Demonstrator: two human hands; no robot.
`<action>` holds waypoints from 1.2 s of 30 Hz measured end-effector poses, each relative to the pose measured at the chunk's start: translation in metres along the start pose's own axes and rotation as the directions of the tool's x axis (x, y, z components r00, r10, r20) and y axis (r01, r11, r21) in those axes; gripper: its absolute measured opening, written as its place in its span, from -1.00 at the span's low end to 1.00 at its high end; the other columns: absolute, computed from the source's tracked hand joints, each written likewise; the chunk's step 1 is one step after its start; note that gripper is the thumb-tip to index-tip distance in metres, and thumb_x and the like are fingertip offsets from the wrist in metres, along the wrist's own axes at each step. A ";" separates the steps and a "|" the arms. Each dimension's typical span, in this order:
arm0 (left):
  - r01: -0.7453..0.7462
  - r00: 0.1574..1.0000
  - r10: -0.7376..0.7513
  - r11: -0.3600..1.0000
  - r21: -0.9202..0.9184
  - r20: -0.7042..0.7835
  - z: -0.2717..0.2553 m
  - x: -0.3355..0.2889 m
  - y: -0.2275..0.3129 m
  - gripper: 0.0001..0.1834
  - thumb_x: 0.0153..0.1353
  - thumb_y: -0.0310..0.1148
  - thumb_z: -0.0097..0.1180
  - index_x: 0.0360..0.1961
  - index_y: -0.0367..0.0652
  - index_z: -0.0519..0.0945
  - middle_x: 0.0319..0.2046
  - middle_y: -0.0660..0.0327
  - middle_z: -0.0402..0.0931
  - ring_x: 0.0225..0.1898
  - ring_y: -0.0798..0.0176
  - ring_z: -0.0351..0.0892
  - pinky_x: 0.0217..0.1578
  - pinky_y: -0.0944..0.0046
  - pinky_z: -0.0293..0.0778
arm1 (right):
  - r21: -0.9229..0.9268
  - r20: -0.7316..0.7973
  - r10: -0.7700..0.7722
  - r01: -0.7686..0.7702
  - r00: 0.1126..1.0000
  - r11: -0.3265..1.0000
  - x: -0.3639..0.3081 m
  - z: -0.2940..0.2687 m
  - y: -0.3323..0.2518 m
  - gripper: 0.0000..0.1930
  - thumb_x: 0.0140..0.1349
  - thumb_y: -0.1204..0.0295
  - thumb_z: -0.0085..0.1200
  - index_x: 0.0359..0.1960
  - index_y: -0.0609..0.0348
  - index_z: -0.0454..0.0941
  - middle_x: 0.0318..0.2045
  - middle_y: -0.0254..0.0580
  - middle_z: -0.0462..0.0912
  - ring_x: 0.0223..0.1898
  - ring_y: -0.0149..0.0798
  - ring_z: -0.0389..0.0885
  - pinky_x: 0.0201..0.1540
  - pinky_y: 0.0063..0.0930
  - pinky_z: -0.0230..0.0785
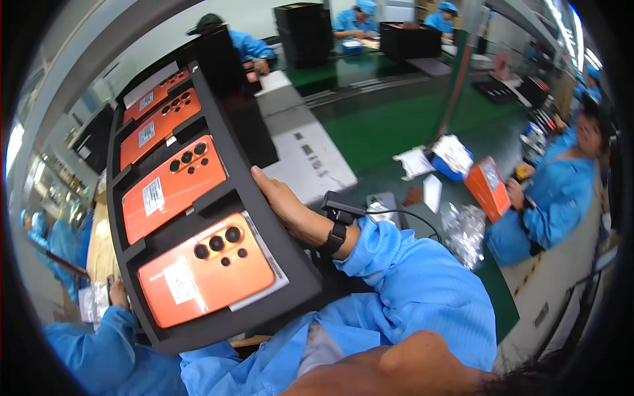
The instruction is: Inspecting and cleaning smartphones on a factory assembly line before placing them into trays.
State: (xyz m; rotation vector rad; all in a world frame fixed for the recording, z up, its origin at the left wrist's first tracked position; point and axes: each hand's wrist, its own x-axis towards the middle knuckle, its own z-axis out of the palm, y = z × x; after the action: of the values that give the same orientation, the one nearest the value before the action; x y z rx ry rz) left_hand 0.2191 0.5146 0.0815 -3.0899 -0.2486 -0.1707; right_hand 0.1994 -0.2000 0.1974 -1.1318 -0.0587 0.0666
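A long black tray [239, 162] tilts up in front of me, with several orange phones [191, 274] lying in its slots, backs up. Each phone shows dark round camera lenses and a white label. My right hand [285, 206] grips the tray's right edge, thumb on top and the other fingers hidden beneath. A black strap [333, 239] with a small box circles that wrist. At the tray's lower left edge, a small part of my left hand [119, 294] shows against it, its fingers mostly hidden.
Across the green-topped bench [383, 132] stand tall black tray stacks [302, 36]. To the right, a co-worker in blue holds an orange box [489, 189]. Crumpled clear plastic [464, 232] and a blue bin [452, 158] of white material lie nearer. A metal post [456, 89] rises beyond.
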 end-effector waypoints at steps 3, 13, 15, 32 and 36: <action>-0.114 0.986 0.091 0.980 -0.161 -0.140 -0.003 0.026 -0.002 -0.69 0.31 -0.31 -0.15 -0.28 -0.22 0.62 -0.36 -0.15 0.60 -0.28 -0.06 0.63 -0.27 -0.05 0.49 | -0.118 -0.147 -0.090 0.073 0.985 0.990 -0.065 -0.023 -0.010 -0.21 0.42 -0.23 -0.18 -0.30 0.44 0.67 -0.38 -0.07 0.71 -0.35 -0.35 0.63 -0.24 -0.46 0.47; -0.313 0.944 0.293 0.941 -0.131 -0.154 0.029 0.106 -0.058 -0.69 0.34 -0.33 -0.17 -0.06 -0.27 0.52 -0.13 -0.18 0.53 -0.10 -0.16 0.50 -0.04 0.04 0.46 | -0.254 -0.501 -0.413 0.327 0.760 0.910 -0.299 -0.075 -0.020 -0.30 0.48 -0.19 -0.27 -0.23 0.26 0.66 -0.39 -0.26 0.67 -0.39 -0.44 0.58 -0.34 -0.50 0.40; -0.372 0.924 0.322 0.885 -0.282 -0.207 0.038 0.085 0.028 -0.67 0.36 -0.29 -0.16 -0.01 -0.26 0.50 -0.09 -0.14 0.52 -0.06 -0.11 0.50 -0.02 0.07 0.45 | -0.282 -0.591 -0.404 0.291 0.698 0.914 -0.338 -0.080 -0.002 -0.31 0.48 -0.18 -0.27 -0.23 0.26 0.66 -0.40 -0.26 0.67 -0.40 -0.44 0.58 -0.34 -0.50 0.39; 0.606 -0.268 0.848 -0.220 -0.765 -0.457 -0.059 -0.454 0.815 -0.29 0.50 0.10 -0.14 0.48 -0.14 0.19 0.34 0.20 0.32 0.27 0.35 0.37 0.23 0.33 0.35 | 0.001 -1.000 0.008 0.255 -0.025 0.967 -0.569 -0.084 0.214 -0.40 0.50 -0.11 -0.28 -0.15 0.21 0.61 -0.42 -0.28 0.64 -0.44 -0.43 0.55 -0.40 -0.50 0.37; 0.570 -0.494 0.870 0.322 -0.756 -0.002 -0.039 -0.502 0.829 -0.33 0.52 0.04 -0.16 0.47 -0.17 0.19 0.35 0.19 0.31 0.27 0.34 0.37 0.25 0.33 0.34 | 0.032 -0.975 0.096 0.304 -0.200 0.952 -0.602 -0.079 0.243 -0.42 0.51 -0.09 -0.28 -0.14 0.20 0.60 -0.42 -0.29 0.63 -0.45 -0.43 0.55 -0.41 -0.49 0.37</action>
State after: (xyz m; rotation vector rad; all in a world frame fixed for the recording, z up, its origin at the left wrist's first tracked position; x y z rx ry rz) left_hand -0.1434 -0.3842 0.0407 0.6978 -0.8528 -1.7947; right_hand -0.3997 -0.2177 -0.0642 -0.5619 1.3618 -1.0608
